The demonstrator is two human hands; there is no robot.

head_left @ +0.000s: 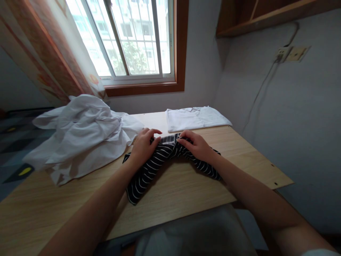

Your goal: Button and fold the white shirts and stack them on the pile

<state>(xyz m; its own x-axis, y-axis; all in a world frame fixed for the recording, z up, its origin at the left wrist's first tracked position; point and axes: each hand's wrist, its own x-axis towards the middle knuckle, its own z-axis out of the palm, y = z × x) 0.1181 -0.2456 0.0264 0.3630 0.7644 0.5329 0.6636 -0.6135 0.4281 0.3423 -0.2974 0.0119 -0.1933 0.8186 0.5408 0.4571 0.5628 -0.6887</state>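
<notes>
Surface (186, 199): light wood, near edge toward person. Striped cloth (149, 167): dark with thin white lines, bunched, mid-surface, one end trailing toward near edge. Left hand (144, 145): on cloth's left part, grip closed over fabric, fingers curled. Right hand (195, 144): on cloth's right part, fingertips pinching top edge. Hands near each other, apart. White pile (80, 135): crumpled, left of cloth, just beside left hand. Folded white garment (194, 118): flat, far side. Window (133, 39): beyond, barred.
</notes>
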